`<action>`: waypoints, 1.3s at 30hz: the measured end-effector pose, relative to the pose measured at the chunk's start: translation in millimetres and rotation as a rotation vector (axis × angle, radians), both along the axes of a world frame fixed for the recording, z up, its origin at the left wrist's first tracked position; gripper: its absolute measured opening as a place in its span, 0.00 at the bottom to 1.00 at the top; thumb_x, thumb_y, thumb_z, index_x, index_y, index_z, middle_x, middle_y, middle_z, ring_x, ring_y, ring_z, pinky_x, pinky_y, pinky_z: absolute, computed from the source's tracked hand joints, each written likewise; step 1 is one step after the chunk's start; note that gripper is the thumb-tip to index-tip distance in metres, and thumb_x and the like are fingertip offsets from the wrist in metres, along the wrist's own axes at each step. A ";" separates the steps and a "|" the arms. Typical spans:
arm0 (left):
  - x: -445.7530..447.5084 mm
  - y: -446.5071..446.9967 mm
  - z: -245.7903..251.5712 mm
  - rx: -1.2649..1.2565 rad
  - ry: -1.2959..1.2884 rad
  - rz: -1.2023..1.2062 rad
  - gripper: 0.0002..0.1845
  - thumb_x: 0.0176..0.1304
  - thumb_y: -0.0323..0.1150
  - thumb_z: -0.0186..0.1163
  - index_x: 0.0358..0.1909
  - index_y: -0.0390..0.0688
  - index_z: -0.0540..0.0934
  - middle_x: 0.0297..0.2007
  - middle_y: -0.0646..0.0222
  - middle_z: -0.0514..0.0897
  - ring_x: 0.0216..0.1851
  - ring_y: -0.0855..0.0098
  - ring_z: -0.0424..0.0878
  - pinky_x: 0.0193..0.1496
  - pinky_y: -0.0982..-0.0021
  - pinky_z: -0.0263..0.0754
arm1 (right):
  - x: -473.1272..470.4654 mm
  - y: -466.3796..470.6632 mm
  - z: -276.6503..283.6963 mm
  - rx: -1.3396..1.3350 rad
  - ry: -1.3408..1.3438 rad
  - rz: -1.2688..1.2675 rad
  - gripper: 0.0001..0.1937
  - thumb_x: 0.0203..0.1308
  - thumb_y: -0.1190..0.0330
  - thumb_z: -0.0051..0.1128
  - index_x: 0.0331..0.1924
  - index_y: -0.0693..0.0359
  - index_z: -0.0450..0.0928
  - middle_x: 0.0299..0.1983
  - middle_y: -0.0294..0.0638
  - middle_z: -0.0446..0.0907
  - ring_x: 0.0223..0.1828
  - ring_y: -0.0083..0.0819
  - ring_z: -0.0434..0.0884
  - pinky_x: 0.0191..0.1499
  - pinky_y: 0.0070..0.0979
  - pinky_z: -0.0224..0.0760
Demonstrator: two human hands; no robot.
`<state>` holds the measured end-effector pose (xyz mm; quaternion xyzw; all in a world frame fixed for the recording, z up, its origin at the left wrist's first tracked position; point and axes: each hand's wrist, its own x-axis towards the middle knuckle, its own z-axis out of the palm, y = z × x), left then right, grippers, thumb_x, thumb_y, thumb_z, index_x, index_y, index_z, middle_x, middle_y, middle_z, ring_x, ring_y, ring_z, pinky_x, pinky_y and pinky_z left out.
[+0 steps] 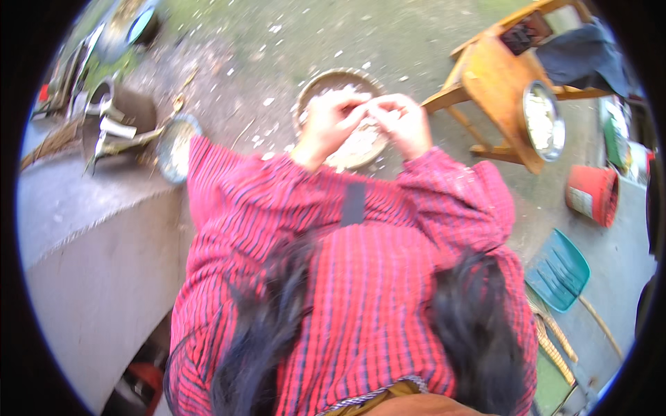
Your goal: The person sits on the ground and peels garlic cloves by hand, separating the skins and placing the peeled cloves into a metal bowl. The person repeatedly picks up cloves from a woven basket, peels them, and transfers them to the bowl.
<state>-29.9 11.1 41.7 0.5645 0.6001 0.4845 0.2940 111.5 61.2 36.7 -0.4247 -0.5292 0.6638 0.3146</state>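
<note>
My left hand (pixel 333 122) and my right hand (pixel 400 122) meet fingertip to fingertip above a round shallow basket (pixel 300 106). Bright glare and blur hide whatever may be between the fingers, so I cannot tell if either hand grips something. Pale whitish pieces (pixel 359 148) lie in the basket beneath and between the hands. Both forearms are in red striped sleeves, and the basket stands on the ground just beyond my lap.
Right: a wooden chair (pixel 484 78) bearing a metal bowl (pixel 559 130) of pale pieces, a red bucket (pixel 590 192), a teal shovel (pixel 559 270). Left: a blue-rimmed basin (pixel 165 148), a dark bucket (pixel 132 109), a concrete ledge (pixel 104 223). White bits litter the ground (pixel 223 99).
</note>
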 end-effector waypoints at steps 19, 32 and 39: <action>1.9 -4.8 -8.7 -0.189 -0.342 -0.178 0.07 0.47 0.17 0.44 0.27 0.36 0.69 0.24 0.74 0.72 0.24 0.85 0.70 0.24 0.84 0.66 | 6.7 0.5 9.3 -0.224 0.102 0.176 0.06 0.45 0.73 0.55 0.29 0.64 0.75 0.17 0.32 0.73 0.14 0.15 0.69 0.16 0.12 0.60; -0.6 -2.7 -0.2 -0.183 -0.710 -0.041 0.09 0.53 0.26 0.48 0.33 0.35 0.74 0.30 0.69 0.77 0.30 0.80 0.74 0.31 0.81 0.69 | 5.1 4.1 4.0 -0.400 0.366 0.100 0.09 0.51 0.72 0.50 0.37 0.66 0.72 0.26 0.34 0.75 0.17 0.11 0.67 0.15 0.06 0.56; -0.7 -3.7 -10.3 -0.092 -0.557 0.010 0.07 0.49 0.26 0.57 0.30 0.36 0.77 0.28 0.70 0.78 0.30 0.81 0.74 0.33 0.81 0.68 | 0.5 0.6 0.1 -0.282 0.314 0.064 0.08 0.53 0.74 0.48 0.38 0.63 0.71 0.29 0.35 0.75 0.18 0.13 0.67 0.16 0.06 0.56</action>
